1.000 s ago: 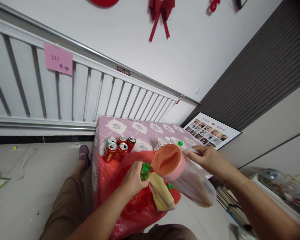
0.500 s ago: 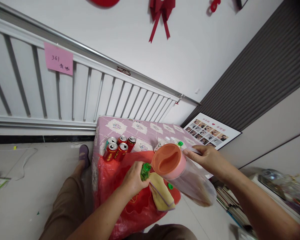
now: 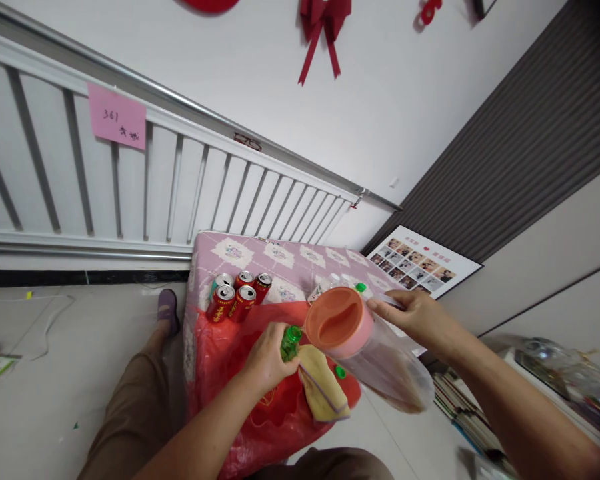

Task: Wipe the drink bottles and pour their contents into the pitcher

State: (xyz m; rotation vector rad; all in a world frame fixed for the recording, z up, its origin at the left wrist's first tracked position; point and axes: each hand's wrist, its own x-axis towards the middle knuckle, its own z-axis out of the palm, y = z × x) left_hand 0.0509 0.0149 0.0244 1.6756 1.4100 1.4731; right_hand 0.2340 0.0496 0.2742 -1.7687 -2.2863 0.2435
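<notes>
My left hand [image 3: 269, 360] is closed round a green bottle [image 3: 291, 337] whose uncapped mouth points up. In my right hand [image 3: 415, 317] is the handle of a clear pitcher [image 3: 390, 373] with an orange lid [image 3: 335, 317]. The pitcher lies tilted over, its spout just by the bottle's mouth, and some brownish liquid shows toward its base. Whether liquid runs across is too small to tell. Below them a yellow cloth [image 3: 323, 390] lies on a red plastic bag [image 3: 220, 400], with a green cap [image 3: 341, 371] beside it.
Several red drink cans [image 3: 245, 300] stand at the left of the patterned tablecloth [image 3: 230, 253]. Clear bottles [image 3: 323, 287], one with a green cap, are partly hidden behind the pitcher. A white radiator [image 3: 220, 180] runs along the wall. A photo board [image 3: 425, 260] leans at the right.
Almost nothing differs; both hands, the bottle and the tilted pitcher keep their places, with only a very slight shift of the pitcher.
</notes>
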